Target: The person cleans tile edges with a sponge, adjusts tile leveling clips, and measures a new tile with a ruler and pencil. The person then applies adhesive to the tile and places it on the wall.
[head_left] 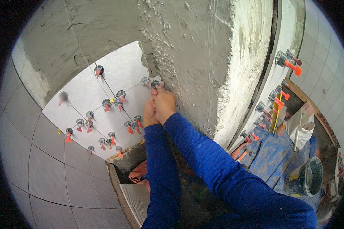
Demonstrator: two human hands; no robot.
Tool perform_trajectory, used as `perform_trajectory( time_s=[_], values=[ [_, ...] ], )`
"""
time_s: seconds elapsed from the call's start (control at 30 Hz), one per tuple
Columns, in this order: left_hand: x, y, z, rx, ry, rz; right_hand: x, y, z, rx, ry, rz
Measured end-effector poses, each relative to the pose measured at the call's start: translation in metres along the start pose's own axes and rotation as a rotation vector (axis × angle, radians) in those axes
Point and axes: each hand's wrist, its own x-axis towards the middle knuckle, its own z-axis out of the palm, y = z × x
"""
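Note:
Both my hands are raised together at the inner corner of the wall, by the right edge of the white tiles (132, 61). My right hand (166, 104) is closed, its fingertips on a tile leveler (155, 84) with a round dark base. Pressed against it, my left hand (150, 109) is closed at the same leveler; its fingertips are partly hidden. Just left of them sits another tile leveler (145, 81). Several more levelers with red handles (107, 105) stand along the tile joints, and a small yellow piece (112, 100) shows at one joint.
Rough grey mortar wall (187, 57) rises beside my hands, with a whitish edge (242, 57). Another row of levelers (277, 99) runs along the right-hand tile edge. Below right lie a blue cloth (262, 152), a white bag (302, 126) and a dark bucket (313, 175). Grey tiles (49, 171) cover the left.

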Motion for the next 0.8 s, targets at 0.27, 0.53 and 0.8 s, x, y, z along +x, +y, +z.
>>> perform_trajectory(
  time_s=[0.27, 0.53, 0.8],
  values=[
    [-0.002, 0.009, 0.016, -0.017, 0.06, 0.013, 0.01, 0.008, -0.002, -0.241, 0.001, -0.082],
    [-0.005, 0.013, 0.003, -0.027, 0.141, 0.047, 0.009, 0.007, -0.001, -0.367, 0.023, -0.143],
    [-0.006, -0.006, 0.009, -0.012, 0.055, 0.11, 0.001, 0.004, -0.002, -0.237, 0.028, -0.106]
  ],
)
